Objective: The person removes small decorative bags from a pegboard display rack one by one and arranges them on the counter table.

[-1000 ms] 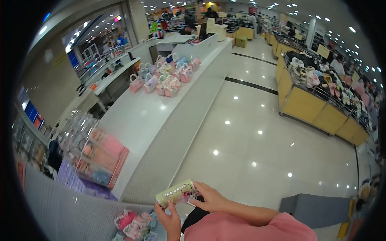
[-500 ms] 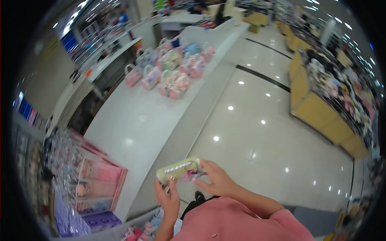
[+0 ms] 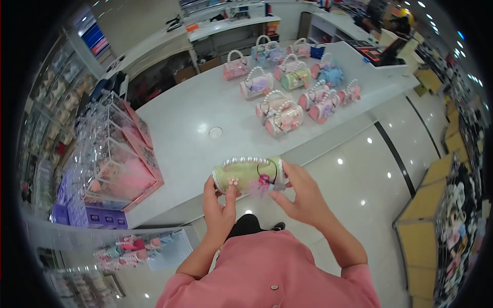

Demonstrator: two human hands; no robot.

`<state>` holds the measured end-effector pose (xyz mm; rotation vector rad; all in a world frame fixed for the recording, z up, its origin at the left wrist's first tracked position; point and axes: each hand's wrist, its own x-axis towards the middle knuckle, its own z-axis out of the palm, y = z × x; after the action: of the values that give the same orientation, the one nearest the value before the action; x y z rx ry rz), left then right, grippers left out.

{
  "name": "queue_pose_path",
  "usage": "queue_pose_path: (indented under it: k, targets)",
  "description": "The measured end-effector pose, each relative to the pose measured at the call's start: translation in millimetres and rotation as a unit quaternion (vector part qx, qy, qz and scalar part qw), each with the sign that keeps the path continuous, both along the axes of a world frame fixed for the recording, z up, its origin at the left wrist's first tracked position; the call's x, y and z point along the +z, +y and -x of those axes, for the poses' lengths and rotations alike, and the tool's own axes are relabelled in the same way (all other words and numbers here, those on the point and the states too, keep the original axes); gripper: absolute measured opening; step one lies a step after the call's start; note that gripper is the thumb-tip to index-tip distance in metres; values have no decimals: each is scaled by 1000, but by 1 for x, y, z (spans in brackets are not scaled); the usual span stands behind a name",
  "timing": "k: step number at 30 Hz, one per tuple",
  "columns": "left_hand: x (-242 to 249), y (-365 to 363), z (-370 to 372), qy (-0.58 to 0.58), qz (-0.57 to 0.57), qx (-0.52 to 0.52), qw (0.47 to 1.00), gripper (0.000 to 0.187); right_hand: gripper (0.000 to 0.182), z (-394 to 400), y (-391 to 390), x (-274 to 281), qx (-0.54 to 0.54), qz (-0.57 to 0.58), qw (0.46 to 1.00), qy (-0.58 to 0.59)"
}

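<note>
Between my two hands is a small light-green handbag (image 3: 231, 174) with a pearl-bead handle, a flower charm and a pink tassel-like ornament on a dark cord. My left hand (image 3: 220, 210) grips its left end, with the thumb on the front by the flower charm. Around its right end curl the fingers of my right hand (image 3: 302, 195), thumb low near the pink ornament. The bag is held level in front of the edge of a white counter (image 3: 179, 128). Similar pearl-handled bags, such as a white-and-pink one (image 3: 285, 120), stand in a group farther back on the counter.
Clear display boxes (image 3: 126, 164) with pink frames stand on the counter's left end, beside purple boxes (image 3: 105, 218). Below them, a shelf holds small pink items (image 3: 136, 246). Tan display bins (image 3: 423, 205) line the aisle at right. A person (image 3: 367, 20) is at the far counter.
My view has turned right-to-left onto the counter, so the bag group now lies straight ahead. The green bag stays in both hands and is now level and facing me.
</note>
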<state>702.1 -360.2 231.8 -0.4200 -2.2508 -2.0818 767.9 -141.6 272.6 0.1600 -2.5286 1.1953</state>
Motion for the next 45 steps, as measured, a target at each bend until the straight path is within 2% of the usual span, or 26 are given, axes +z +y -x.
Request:
queue_pose_path:
  k: [4, 9, 13, 17, 20, 24, 27, 30, 31, 35, 39, 42, 45]
  targets:
    - [25, 25, 51, 52, 0, 43, 998, 41, 72, 74, 38, 35, 59, -44, 996, 44]
    - [44, 56, 161, 156, -6, 92, 983, 41, 70, 191, 71, 73, 72, -85, 989, 99]
    - [65, 87, 277, 187, -43, 89, 977, 39, 63, 297, 93, 104, 77, -51, 991, 93]
    - [77, 109, 394, 179, -50, 81, 979, 35, 54, 410, 104, 128, 104, 52, 993, 29]
    - [75, 125, 472, 176, -40, 76, 981, 36, 50, 498, 124, 124, 117, 33, 992, 26]
    - [49, 143, 562, 168, 42, 93, 980, 38, 50, 583, 134, 97, 97, 98, 990, 32]
    - [15, 155, 618, 125, 27, 49, 991, 41, 52, 648, 156, 57, 24, 76, 997, -6]
    - [-18, 164, 646, 86, -27, 32, 995, 43, 53, 693, 163, 13, 36, 171, 981, -86]
    - [-33, 165, 657, 71, -21, 26, 997, 44, 54, 704, 162, -5, -8, 188, 977, -100]
    - [-97, 175, 702, 8, 7, 8, 1000, 50, 56, 745, 180, -73, -18, 209, 966, -154]
    - [-127, 181, 711, -39, 21, 12, 999, 54, 58, 771, 188, -120, -8, 229, 958, -175]
    - [-145, 184, 709, -49, -20, -11, 999, 54, 60, 774, 187, -151, -19, 261, 945, -197]
    - [-156, 186, 701, -62, 2, -16, 998, 55, 63, 766, 193, -172, -30, 293, 927, -234]
